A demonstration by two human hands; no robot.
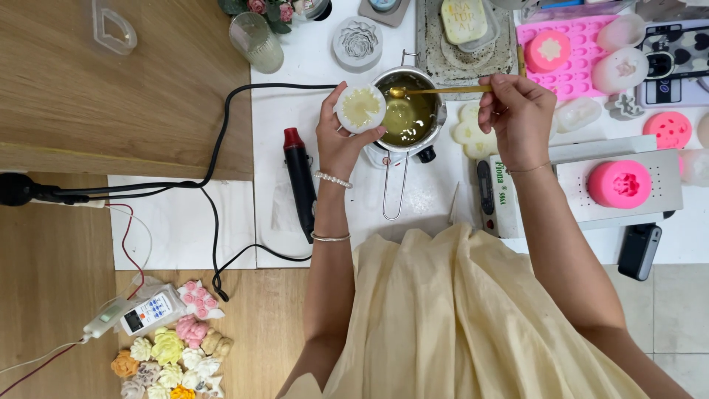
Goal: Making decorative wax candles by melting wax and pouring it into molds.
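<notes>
A: Melting pot?
B: On worktop, between grips. Left hand clasped round mould at pot's rim.
A: Spoon?
B: Pinched in right hand; long axis ran leftward, bowl nearing mould.

Pale cream pleated dress — pearl and gold bracelets.

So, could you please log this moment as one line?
left hand: holds round white mould | right hand: holds gold spoon over metal pot | pot: yellow liquid
</notes>
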